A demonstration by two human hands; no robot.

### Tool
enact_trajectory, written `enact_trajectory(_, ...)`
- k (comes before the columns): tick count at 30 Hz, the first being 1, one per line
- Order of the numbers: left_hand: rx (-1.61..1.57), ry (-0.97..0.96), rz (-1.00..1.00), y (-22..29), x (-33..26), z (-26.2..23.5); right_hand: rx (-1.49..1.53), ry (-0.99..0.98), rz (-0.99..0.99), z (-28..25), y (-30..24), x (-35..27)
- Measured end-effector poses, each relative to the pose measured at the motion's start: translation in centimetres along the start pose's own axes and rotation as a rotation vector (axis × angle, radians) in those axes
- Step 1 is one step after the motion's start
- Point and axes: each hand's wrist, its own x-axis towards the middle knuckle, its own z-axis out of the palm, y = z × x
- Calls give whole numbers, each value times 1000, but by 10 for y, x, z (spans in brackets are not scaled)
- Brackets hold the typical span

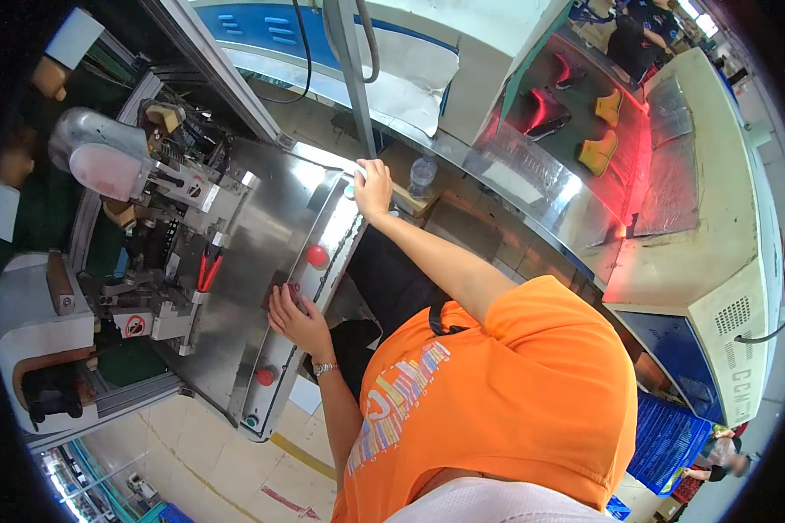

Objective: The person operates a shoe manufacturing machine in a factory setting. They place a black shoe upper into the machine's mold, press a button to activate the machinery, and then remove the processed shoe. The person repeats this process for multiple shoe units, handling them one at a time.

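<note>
Hands: left hand (295,315) flat, fingers spread, on steel control panel (275,261) beside 1 red button (317,255); right hand (372,187) curled over panel's far corner. Neither grips anything. Second red button (265,376) untouched. Press head (109,157) stands raised; work appears not begun.

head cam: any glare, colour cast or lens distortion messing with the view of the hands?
Head view: strong fisheye, straight edges bow toward a dark rim. White glare on the steel panel near the right hand. Red glow washes the conveyor at upper right. Left hand evenly lit and sharp, beside a red button.
</note>
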Motion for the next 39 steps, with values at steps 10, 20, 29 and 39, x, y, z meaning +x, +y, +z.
enact_trajectory(10,-72,33,-22,-1,0,1,15,-4,17,-1,-1,0)
enact_trajectory(20,-75,14,-29,0,0,-1,7,11,-12,2,1,0)
enact_trajectory(29,-47,33,-29,0,-1,0,7,21,-13,3,2,-1)
enact_trajectory(39,-79,101,-30,-2,-2,4,18,9,18,4,4,-1)
